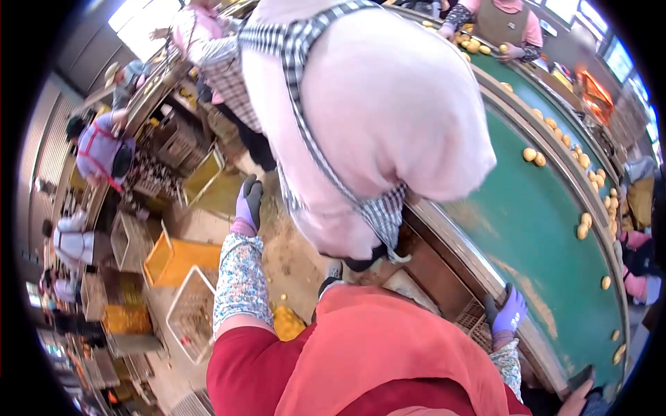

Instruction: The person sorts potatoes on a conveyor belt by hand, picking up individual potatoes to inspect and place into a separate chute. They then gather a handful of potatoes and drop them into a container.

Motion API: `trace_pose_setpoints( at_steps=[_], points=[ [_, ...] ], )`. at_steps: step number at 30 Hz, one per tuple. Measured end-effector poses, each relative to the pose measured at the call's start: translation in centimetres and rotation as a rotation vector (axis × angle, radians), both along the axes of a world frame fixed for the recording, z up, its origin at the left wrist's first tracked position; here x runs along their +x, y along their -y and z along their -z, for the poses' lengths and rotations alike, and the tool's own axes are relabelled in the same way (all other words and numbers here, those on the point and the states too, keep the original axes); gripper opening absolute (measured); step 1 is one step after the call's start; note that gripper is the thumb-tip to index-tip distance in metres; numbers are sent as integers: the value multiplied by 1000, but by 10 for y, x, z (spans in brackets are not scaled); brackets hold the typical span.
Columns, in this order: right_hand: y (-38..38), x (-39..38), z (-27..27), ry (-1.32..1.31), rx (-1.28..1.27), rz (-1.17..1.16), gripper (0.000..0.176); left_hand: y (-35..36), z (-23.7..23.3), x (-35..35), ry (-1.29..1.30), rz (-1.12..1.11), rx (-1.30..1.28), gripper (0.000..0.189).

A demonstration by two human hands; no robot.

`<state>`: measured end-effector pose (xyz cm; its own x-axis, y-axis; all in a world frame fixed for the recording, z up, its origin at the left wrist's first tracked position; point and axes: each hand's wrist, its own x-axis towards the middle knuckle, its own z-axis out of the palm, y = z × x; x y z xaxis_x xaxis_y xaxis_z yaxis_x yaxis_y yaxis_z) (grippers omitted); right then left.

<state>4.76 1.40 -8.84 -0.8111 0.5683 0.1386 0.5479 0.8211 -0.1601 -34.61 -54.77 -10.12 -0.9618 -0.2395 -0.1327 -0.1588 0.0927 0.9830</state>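
My left hand [250, 203], in a purple glove with grey fingertips, is held out over the floor. Its fingers are loosely extended, with nothing visible in them. At the near side of a green conveyor belt [534, 222], my right hand [510, 313] lies over the conveyor rail [479, 267], thumb and fingers bent around its edge. Potatoes [534, 157] lie on the belt, mostly along its far side, away from my right hand. A person in a pink top and checked apron [388, 104] stands close in front of me, hiding part of the belt.
Orange [184, 260] and white crates [191, 312] stand on the floor at left, near a yellow mesh bag [288, 322]. Another person's hand [579, 399] is by the belt at lower right. Co-workers line both sides; one [503, 31] handles potatoes across the belt.
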Motion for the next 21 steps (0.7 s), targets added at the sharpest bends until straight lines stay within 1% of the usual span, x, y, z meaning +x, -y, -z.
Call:
trace_pose_setpoints(
  at_steps=[1,2,3,4,5,6,8,9,10,11,12,15,16,18,20,21],
  points=[
    [1,-2,3,22,13,44,66,4,4,-44,-5,79,-12,48],
    [0,-2,13,-16,64,43,62,17,21,-93,-6,166,-25,47],
    [3,-7,16,-3,54,100,58,43,66,-158,-32,380,187,48],
    [9,-15,18,5,64,176,55,38,108,-206,-113,235,274,40],
    [17,-27,15,32,26,287,52,30,107,-229,-79,297,198,40],
    [13,-31,26,69,87,347,51,22,96,-239,-35,378,104,40],
    [21,-42,25,111,84,479,44,1,85,-249,35,532,-26,41],
    [26,-47,27,114,141,482,39,-8,80,-252,58,601,-85,41],
    [26,-51,32,120,143,526,34,-16,78,-256,70,659,-134,41],
    [35,-64,19,188,85,611,38,-24,76,-257,81,713,-177,41],
    [33,-69,20,232,46,679,37,-29,74,-256,85,764,-219,41],
    [51,-78,12,246,65,737,43,-35,71,-249,82,879,-314,42],
    [53,-85,12,247,66,733,45,-34,71,-244,79,905,-340,43],
    [37,-75,38,184,123,665,35,-28,67,-232,59,940,-386,43],
    [40,-81,24,218,27,628,36,-20,65,-218,42,960,-429,44],
    [-18,-47,88,284,131,468,38,-16,63,-210,35,969,-449,44]
  ],
)
